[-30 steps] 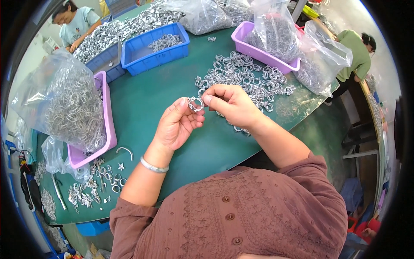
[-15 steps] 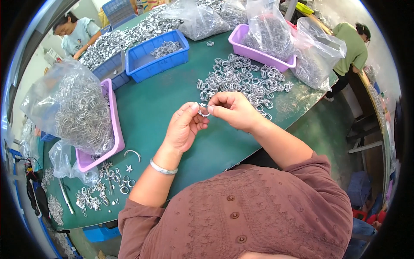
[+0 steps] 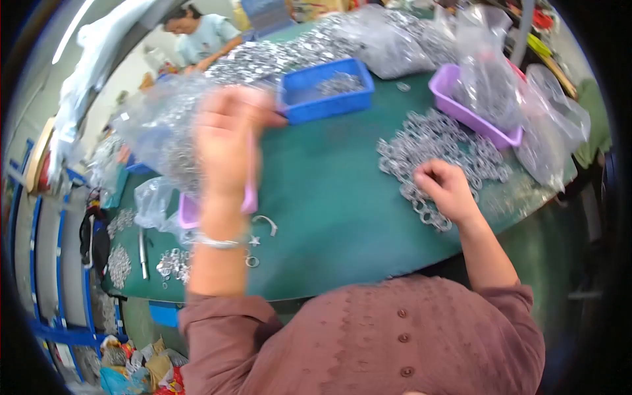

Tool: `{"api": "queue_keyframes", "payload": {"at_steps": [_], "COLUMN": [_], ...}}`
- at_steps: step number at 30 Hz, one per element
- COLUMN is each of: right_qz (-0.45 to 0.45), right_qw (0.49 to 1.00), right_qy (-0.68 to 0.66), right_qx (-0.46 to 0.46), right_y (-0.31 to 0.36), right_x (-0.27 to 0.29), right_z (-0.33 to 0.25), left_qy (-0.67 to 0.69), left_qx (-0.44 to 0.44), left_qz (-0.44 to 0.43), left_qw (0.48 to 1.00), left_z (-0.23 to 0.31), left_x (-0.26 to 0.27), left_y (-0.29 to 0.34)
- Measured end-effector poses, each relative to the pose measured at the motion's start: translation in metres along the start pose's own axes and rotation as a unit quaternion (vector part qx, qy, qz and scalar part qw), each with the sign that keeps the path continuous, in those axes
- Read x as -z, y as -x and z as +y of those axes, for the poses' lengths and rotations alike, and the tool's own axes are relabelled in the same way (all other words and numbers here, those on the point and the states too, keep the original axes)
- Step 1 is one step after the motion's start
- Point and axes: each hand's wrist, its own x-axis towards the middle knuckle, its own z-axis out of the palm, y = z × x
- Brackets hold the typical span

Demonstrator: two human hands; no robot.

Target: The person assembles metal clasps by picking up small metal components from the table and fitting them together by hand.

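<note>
My left hand [image 3: 230, 125] is raised over the purple basket [image 3: 250, 191] at the left, smeared by motion, so its fingers and anything in them cannot be made out. That basket holds a clear plastic bag [image 3: 158, 135] of metal rings, partly hidden behind my arm. At the right, my right hand [image 3: 449, 191] is closed, thumb against curled fingers, at the near edge of a pile of silvery rings [image 3: 428, 141]. Whatever its fingertips hold, if anything, is hidden.
A blue bin [image 3: 329, 108] with some metal pieces stands at the back, before a large heap of metal parts [image 3: 283, 59]. Another purple basket [image 3: 471, 115] with a bag sits back right. Loose rings and a tool [image 3: 143, 253] lie front left. A person [image 3: 204, 39] works beyond the table.
My hands have parted from around a small ring. The left has swung left and up over the basket; the right is now by the ring pile. The view has turned left.
</note>
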Motion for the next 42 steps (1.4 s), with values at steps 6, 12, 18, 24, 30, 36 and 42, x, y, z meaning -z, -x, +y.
{"api": "queue_keyframes", "payload": {"at_steps": [6, 12, 18, 24, 30, 36, 42], "right_qz": [0.051, 0.03, -0.057, -0.073, -0.078, -0.162, -0.169], "right_qw": [0.99, 0.952, 0.904, 0.849, 0.942, 0.971, 0.942], "right_qy": [0.118, 0.276, 0.376, 0.471, 0.269, -0.161, -0.278], "right_qx": [0.062, 0.127, 0.195, 0.228, 0.182, -0.065, -0.082], "right_y": [-0.009, -0.021, -0.042, -0.052, -0.047, -0.03, -0.023], "right_x": [0.019, 0.031, -0.001, -0.02, -0.006, -0.004, -0.007], "right_z": [-0.004, 0.02, 0.021, 0.032, 0.027, 0.01, 0.008], "left_qy": [-0.444, -0.776, -0.798, -0.662, -0.392, 0.016, 0.12], "left_qx": [-0.185, -0.055, 0.007, -0.182, 0.02, 0.374, 0.416], "left_qz": [0.095, -0.041, -0.076, -0.068, -0.201, -0.194, -0.175], "left_qw": [0.872, 0.627, 0.598, 0.724, 0.898, 0.907, 0.884], "left_z": [0.086, 0.086, 0.085, 0.062, -0.028, -0.084, -0.097], "left_x": [0.118, 0.182, 0.181, 0.079, -0.015, -0.066, -0.073], "left_y": [-0.086, -0.124, -0.115, -0.054, 0.044, 0.098, 0.1]}}
